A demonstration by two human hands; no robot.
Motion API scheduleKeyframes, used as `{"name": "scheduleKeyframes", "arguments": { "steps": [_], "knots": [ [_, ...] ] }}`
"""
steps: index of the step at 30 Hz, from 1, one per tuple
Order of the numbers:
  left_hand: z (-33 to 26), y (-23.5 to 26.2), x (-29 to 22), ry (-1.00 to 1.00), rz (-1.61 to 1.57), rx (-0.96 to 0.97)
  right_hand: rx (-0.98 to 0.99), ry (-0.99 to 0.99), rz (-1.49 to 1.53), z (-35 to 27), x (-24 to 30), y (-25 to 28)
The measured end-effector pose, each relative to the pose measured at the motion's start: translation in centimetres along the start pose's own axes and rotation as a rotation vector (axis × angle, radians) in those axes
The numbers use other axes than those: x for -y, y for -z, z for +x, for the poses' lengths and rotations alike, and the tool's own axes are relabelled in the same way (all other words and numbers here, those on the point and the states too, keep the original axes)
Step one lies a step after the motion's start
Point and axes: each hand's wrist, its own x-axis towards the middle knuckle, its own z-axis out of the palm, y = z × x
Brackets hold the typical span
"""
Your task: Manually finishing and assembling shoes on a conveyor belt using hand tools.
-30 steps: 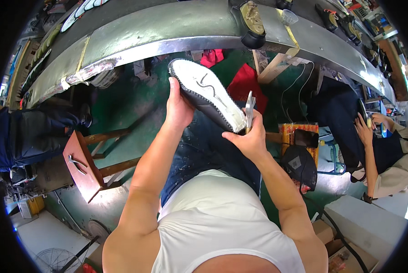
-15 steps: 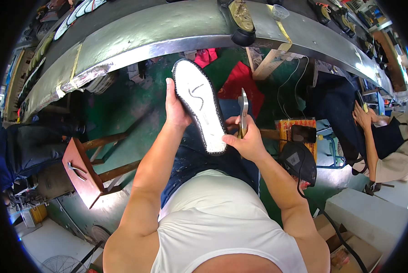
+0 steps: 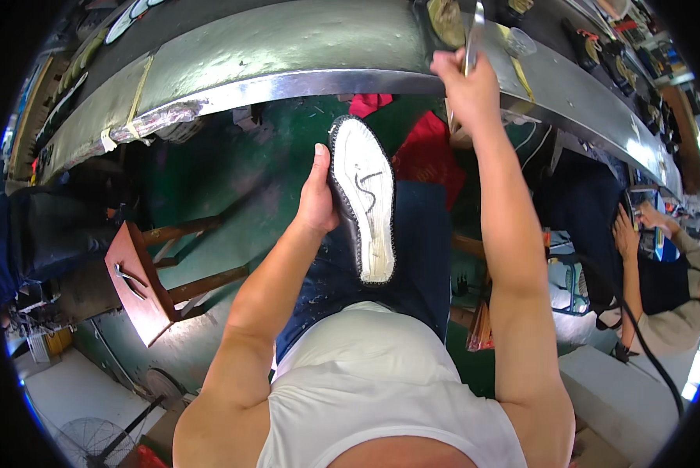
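Observation:
My left hand (image 3: 318,195) grips a black shoe upper on its last (image 3: 365,199) by its left side. Its underside faces up, showing a white bottom with a dark curved mark and black stitching round the edge. Raised over the front edge of the metal bench, my right hand (image 3: 474,93) is closed round shiny metal pliers (image 3: 474,35). Their jaws point away from me and the handle end shows below my fist. Just beyond the right hand an olive and black shoe (image 3: 446,22) stands on the bench.
The conveyor-like bench (image 3: 287,51) curves across the far side, with more shoes (image 3: 588,47) at right and a clear plastic cup (image 3: 520,42). At left, a wooden stool (image 3: 135,281) bears another hand tool (image 3: 130,282). A co-worker (image 3: 669,288) sits at right. Red cloth (image 3: 428,156) lies below.
My right hand has left the shoe's heel end and swung up and away to the bench with the pliers. The left hand and shoe have shifted slightly right, and the shoe stands more upright in view.

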Motion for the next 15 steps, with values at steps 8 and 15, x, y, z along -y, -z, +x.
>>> {"name": "scheduleKeyframes", "arguments": {
  "steps": [8,15],
  "knots": [
    [1.0,2.4,0.4,0.054,-0.003,-0.026,0.357,-0.238,0.322,3.2,3.7,0.5],
    [1.7,-0.2,3.7,0.512,0.453,-0.012,0.720,-0.932,0.685,-13.2,1.6,8.9]
  ]
}}
